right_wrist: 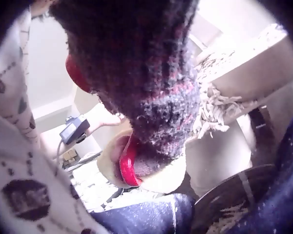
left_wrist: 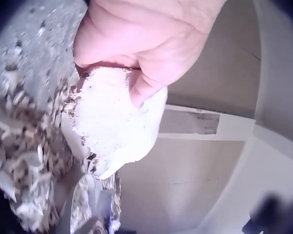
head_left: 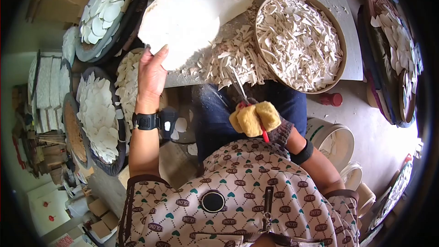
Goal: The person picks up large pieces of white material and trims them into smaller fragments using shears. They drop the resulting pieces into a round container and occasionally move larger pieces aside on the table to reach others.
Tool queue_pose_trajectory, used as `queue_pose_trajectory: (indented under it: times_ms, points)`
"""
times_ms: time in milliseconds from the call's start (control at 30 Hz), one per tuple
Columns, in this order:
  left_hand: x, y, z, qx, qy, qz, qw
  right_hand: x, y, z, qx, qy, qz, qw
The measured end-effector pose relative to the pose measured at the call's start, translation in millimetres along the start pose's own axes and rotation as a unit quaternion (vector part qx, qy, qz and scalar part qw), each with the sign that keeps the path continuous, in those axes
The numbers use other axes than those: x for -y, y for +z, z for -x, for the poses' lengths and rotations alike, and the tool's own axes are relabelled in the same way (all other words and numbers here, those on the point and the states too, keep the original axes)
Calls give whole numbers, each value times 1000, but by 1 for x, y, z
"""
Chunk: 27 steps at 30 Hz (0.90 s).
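Note:
The left hand pinches the edge of a large white disc, thumb on top; the left wrist view shows the hand gripping the white piece, whose edge is rough. The right hand, in a dark knitted glove and yellow padding, holds red-handled scissors, one red handle showing in the right wrist view. The scissor blades point toward the table, over a heap of white scraps at its edge. The blades are apart from the disc.
On the grey table, a round tray full of white scraps stands at the right. More pale discs lie at the back. Baskets of white pieces stand at the left, another at the right. White buckets and a red object are on the floor.

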State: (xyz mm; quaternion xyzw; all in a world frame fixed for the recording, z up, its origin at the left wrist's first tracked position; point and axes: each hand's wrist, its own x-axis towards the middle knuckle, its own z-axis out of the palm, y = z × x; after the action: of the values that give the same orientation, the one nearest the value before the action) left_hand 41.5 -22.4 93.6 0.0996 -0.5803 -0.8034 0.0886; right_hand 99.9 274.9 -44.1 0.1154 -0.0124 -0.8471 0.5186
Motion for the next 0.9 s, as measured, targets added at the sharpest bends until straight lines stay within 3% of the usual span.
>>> queue_pose_trajectory:
  times_ms: [33, 133, 233, 267, 367, 400, 467, 500, 633, 700, 833, 867, 900]
  points:
    - [0, -6, -2, 2, 39, -65, 997, -1, 1, 5, -12, 0, 48, 999]
    - [6, -7, 1, -17, 70, -182, 981, -5, -2, -3, -65, 44, -140, 987]
    - [14, -13, -3, 37, 281, -406, 869, -8, -5, -9, -41, 31, -140, 989]
    - [18, -16, -5, 44, 340, -466, 816, -7, -7, -8, -28, 24, -101, 994]
    - [20, -9, 2, 34, 333, -482, 810, -6, -23, -11, 17, 2, -11, 1000]
    - [21, -7, 5, 34, 335, -484, 808, -6, -23, -12, 29, -17, 72, 997]
    - [25, -3, 9, 34, 333, -476, 813, -7, -24, -14, 42, -61, 239, 968]
    - [27, -2, 10, 36, 334, -473, 814, -5, -14, -13, 34, -99, 409, 906]
    - [36, 1, 14, 55, 332, -476, 812, -6, -7, -14, 77, -24, 43, 996]
    - [39, 4, 16, 67, 323, -460, 825, -7, -11, -22, 49, 39, -152, 986]
    - [44, 1, 18, 77, 308, -460, 829, -6, 3, -10, 134, -21, 42, 990]
    - [44, 1, 17, 79, 307, -464, 827, -7, 6, -9, 106, -67, 199, 972]
    - [44, 3, 17, 78, 307, -461, 829, -10, 11, -7, 74, -112, 351, 927]
